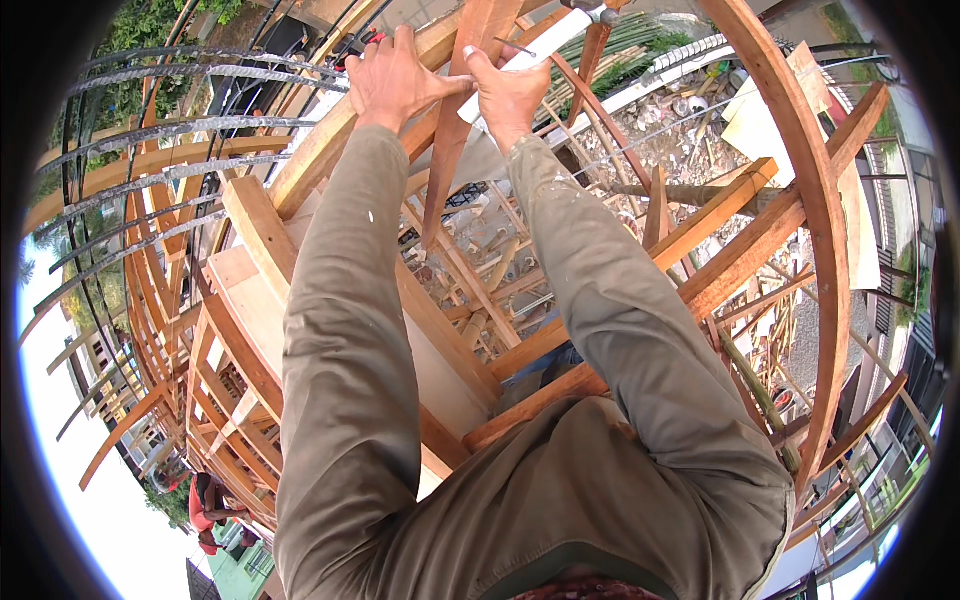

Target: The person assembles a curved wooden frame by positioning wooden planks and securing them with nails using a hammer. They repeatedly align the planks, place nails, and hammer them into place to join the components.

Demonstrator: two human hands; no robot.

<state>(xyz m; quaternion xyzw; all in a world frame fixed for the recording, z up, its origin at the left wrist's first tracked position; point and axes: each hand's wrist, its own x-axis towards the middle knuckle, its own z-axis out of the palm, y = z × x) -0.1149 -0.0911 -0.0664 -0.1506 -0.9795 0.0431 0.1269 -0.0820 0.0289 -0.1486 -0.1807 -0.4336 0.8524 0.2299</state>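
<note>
Surely the right hand [510, 95] needs a firm grip on the white-handled tool [550, 42] it holds, at far middle; the left hand [390, 82], whose grip I cannot tell, should steady the wooden beam [315, 166].

- Down below, rubble [690, 110] litters the ground [785, 335], pale scraps everywhere!
- Green trees [140, 30] crowd the far left.
- Bright white sky [95, 495] glares on the left, full daylight here!
- A pale green wall [235, 577] peeks out, low left.

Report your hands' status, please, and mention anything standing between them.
Right hand gripping white-handled tool. Left hand over wooden beam. Reddish-brown plank between them.
</note>
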